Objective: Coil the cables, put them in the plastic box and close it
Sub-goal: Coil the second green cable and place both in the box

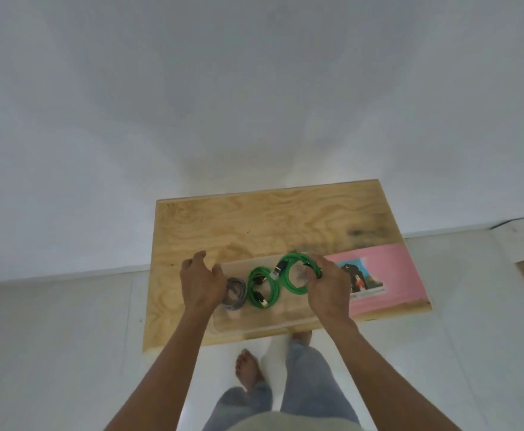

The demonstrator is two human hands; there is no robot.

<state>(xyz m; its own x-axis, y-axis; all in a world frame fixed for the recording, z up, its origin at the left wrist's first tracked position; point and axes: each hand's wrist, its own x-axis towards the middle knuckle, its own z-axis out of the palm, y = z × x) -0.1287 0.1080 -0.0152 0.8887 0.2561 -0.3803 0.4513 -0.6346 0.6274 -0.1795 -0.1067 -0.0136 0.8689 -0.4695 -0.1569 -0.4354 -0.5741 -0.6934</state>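
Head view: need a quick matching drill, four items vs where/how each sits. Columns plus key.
Items
1. grey coil
2. small green coil
3. large green coil
4. pink sheet

Places or states
A. gripped by the right hand
B. flat on the wooden board, right of the plastic box
C. middle of the box, between the other two coils
D. left end of the box, beside the left hand

Pairs: 1-D, 2-C, 3-A, 4-B
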